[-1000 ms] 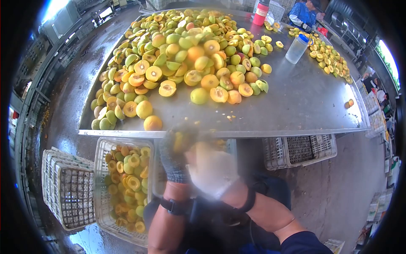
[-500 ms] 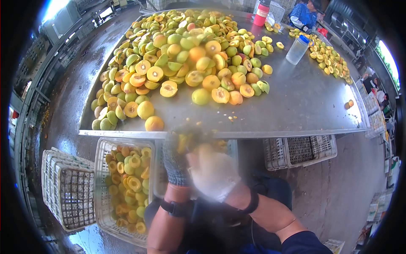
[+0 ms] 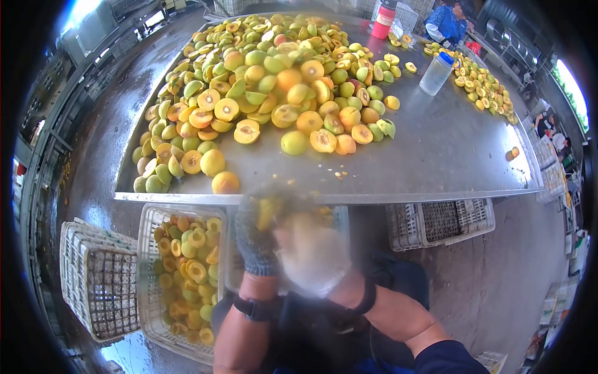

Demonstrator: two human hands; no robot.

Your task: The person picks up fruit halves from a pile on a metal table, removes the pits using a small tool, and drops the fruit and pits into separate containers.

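My left hand [image 3: 255, 240], in a grey knitted glove, is raised just below the table's front edge. A yellow peach [image 3: 266, 213] shows at its fingers, and they look closed around it, though a smudge on the lens blurs this spot. Close beside it on the right is my right hand [image 3: 314, 255] in a white glove. Its fingers are lost in the blur, so whether it holds anything cannot be made out. Beyond both hands, a big heap of halved and whole peaches [image 3: 255, 96] covers the left part of the metal table [image 3: 423, 162].
A white crate [image 3: 147, 274] of peach halves stands at lower left, beside stacked crates [image 3: 93, 280]. Another crate [image 3: 405, 227] sits under the table's right side. A water bottle [image 3: 436, 75], a red flask [image 3: 383, 22] and a second peach pile [image 3: 483, 84] lie farther back, near a person [image 3: 445, 25].
My left hand has shifted slightly left, and the right hand has moved a little down. The whole view has drifted slightly left; the heap looks the same.
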